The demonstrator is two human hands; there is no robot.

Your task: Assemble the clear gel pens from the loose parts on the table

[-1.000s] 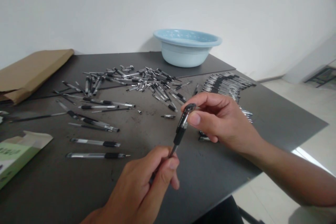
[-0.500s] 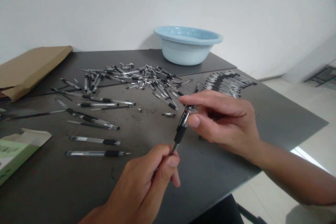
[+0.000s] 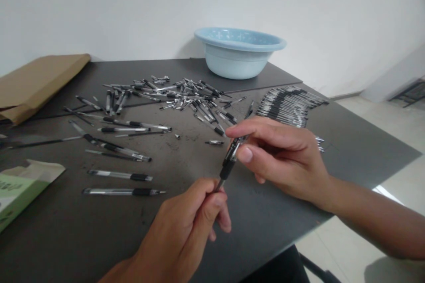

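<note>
A gel pen (image 3: 227,169) with a black grip and a dark cap end slants up between my two hands over the table. My left hand (image 3: 192,221) is closed round its lower barrel, thumb pressed on top. Higher up, my right hand (image 3: 285,154) pinches the capped end between thumb and forefinger. Left of my hands lie an uncapped pen (image 3: 122,192) and a shorter pen barrel (image 3: 119,175), side by side. Just beyond the held pen is a small loose pen tip piece (image 3: 214,142). My fingers hide part of the cap and the lower barrel.
A pile of pens and parts (image 3: 186,95) spreads across the table's middle. Pens lie in a neat row (image 3: 282,105) at the right. A light blue basin (image 3: 237,59) stands at the back. A brown paper envelope (image 3: 43,82) and a green box (image 3: 25,190) are on the left.
Both hands keep their grip on the pen and have barely moved. The view has shifted slightly, showing more of the pens behind my right hand.
</note>
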